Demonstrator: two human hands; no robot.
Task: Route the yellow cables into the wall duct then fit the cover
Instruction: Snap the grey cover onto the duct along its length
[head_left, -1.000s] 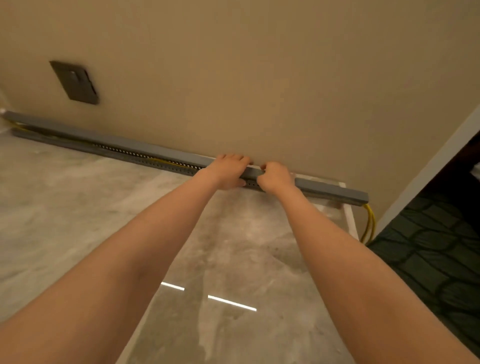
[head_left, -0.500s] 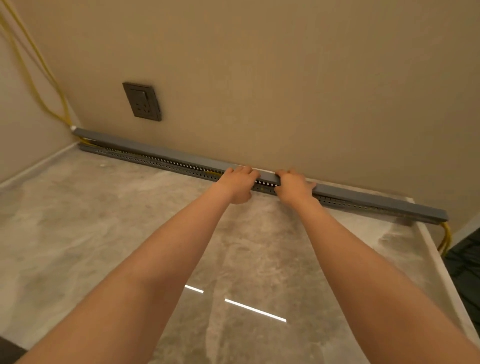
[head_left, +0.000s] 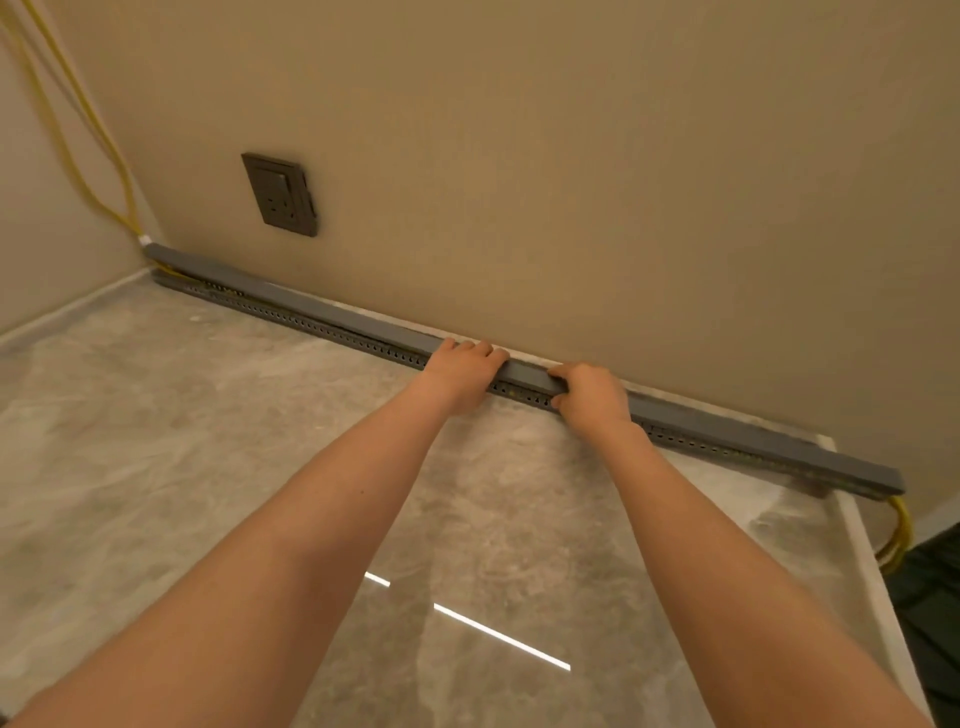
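**Both hands on the duct cover**

The grey cover (head_left: 358, 325) sits on the slotted duct (head_left: 332, 332), running from middle left to lower right along the wall foot. At frame centre the left hand (head_left: 462, 371) lies over it, fingers curled across the top. The right hand (head_left: 589, 395) grips it, thumb in front. Yellow cables (head_left: 896, 540) emerge at the right end; more climb the upper-left corner.

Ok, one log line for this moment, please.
phase: fitting cover | left hand on cover | right hand on cover | yellow cables exit duct end
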